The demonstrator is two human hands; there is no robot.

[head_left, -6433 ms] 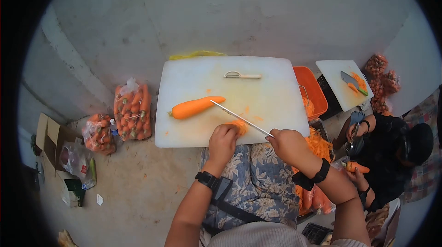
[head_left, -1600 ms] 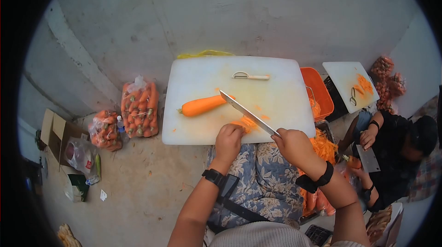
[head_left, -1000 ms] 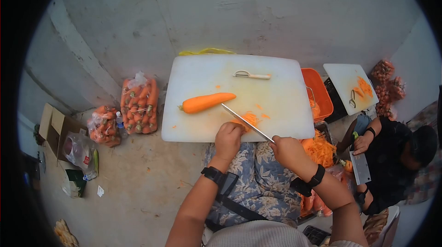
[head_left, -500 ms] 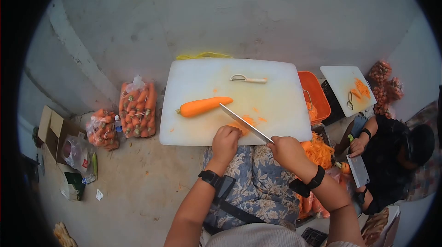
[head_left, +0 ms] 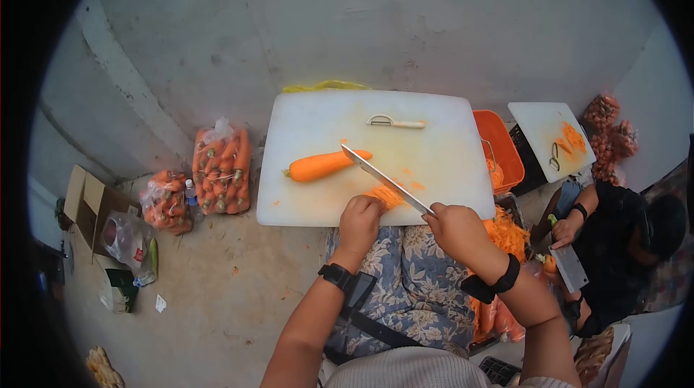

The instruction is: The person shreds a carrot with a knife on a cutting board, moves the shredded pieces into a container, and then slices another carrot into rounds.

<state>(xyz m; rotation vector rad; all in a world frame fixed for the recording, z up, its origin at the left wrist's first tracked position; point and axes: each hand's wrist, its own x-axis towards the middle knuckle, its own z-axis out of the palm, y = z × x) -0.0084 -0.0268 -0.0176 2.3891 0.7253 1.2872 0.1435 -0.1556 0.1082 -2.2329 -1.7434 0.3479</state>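
Observation:
My right hand point(head_left: 457, 232) grips the handle of a kitchen knife point(head_left: 387, 180). Its long blade slants up and left over the white cutting board point(head_left: 448, 149). Close to the board's near edge, my left hand point(head_left: 361, 223) has its fingers bent and closed on thin carrot pieces point(head_left: 387, 195), just left of the blade. A whole peeled carrot point(head_left: 322, 165) lies on the left part of the board, its narrow end near the knife tip. Behind it rests a peeler point(head_left: 395, 122) with a pale handle.
Bags of carrots point(head_left: 222, 171) stand on the floor at left, near an open cardboard box point(head_left: 85, 200). An orange basket point(head_left: 499, 149) and a heap of shredded carrot point(head_left: 507, 236) are at right. A co-worker point(head_left: 614, 243) holds a cleaver point(head_left: 570, 268) beside a second board point(head_left: 538, 135).
The knife has lifted slightly, its tip now higher over the whole carrot's narrow end. My left hand stays by the carrot pieces. The whole view has shifted a little.

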